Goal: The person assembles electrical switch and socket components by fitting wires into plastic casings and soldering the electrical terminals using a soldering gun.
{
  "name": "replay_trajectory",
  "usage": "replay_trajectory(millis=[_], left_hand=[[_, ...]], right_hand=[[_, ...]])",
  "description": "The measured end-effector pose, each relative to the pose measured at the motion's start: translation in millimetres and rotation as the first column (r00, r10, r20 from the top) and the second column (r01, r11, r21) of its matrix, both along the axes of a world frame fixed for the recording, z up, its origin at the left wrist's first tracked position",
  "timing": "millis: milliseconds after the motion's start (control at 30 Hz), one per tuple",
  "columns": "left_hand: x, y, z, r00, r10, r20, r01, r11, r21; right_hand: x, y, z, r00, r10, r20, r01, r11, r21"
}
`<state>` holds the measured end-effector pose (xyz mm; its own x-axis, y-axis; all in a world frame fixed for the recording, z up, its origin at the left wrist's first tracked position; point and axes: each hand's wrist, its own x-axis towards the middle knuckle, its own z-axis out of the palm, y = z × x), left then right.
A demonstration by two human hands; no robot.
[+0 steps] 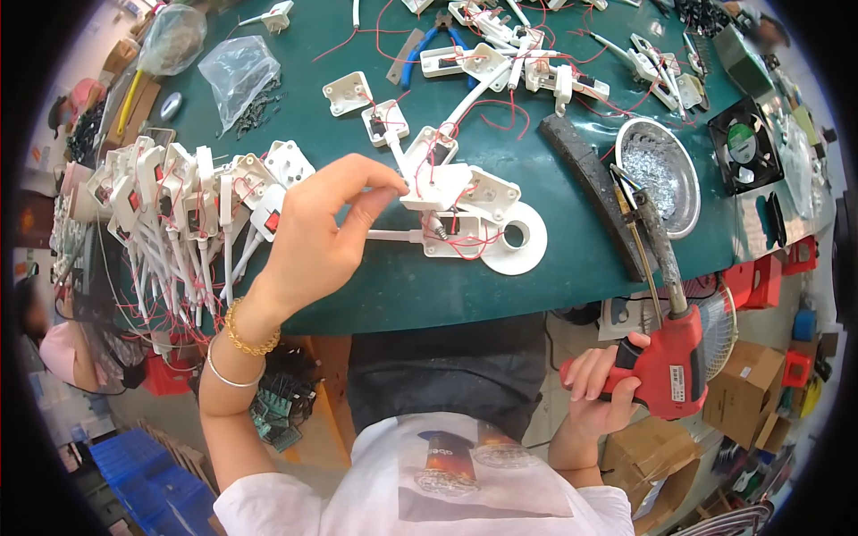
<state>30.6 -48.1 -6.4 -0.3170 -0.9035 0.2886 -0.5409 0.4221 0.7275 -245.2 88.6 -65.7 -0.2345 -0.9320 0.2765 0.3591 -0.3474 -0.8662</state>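
Observation:
My left hand point(331, 228) is over the green table point(393, 299), thumb and forefinger close together at the left edge of a white plastic housing point(444, 188); whatever sits between the fingertips is too small to make out. Under and beside that housing lie other open white housings with red wires point(456, 234) and a white ring-shaped disc point(529, 250). My right hand point(603, 384) is wrapped round the handle of a red soldering gun point(670, 362), whose metal tip points up beside an oval metal dish point(666, 170) of silvery bits.
A dark bar point(594, 192) lies left of the dish. Many white wired parts point(192, 201) are heaped at the left, more at the top. Blue-handled pliers point(435, 49), a plastic bag point(237, 80) and a black fan point(744, 146) also lie there. People are partly visible at the far left.

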Motion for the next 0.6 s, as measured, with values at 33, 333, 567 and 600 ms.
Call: replay_trajectory(millis=[33, 333, 567, 600], left_hand=[[-0.7, 0.2, 3.8, 0.998, 0.027, -0.048, -0.024, 0.998, 0.063], [-16.9, -0.5, 10.3, 0.996, -0.087, 0.006, 0.084, 0.974, 0.212], [-28.6, -0.9, 2.1, 0.993, 0.091, -0.072, -0.069, 0.961, 0.266], [-28.9, 0.6, -2.2, 0.989, 0.087, -0.121, -0.063, 0.981, 0.185]], right_hand=[[0.3, -0.1, 0.4, 1.000, -0.004, 0.001, 0.004, 1.000, 0.000], [-0.4, 0.7, -0.6, 1.000, 0.011, 0.007, -0.011, 1.000, 0.005], [-0.3, 1.2, -2.9, 1.000, -0.004, 0.010, 0.004, 1.000, -0.005], [-0.4, 0.9, -2.5, 1.000, -0.003, 0.010, 0.003, 1.000, -0.006]])
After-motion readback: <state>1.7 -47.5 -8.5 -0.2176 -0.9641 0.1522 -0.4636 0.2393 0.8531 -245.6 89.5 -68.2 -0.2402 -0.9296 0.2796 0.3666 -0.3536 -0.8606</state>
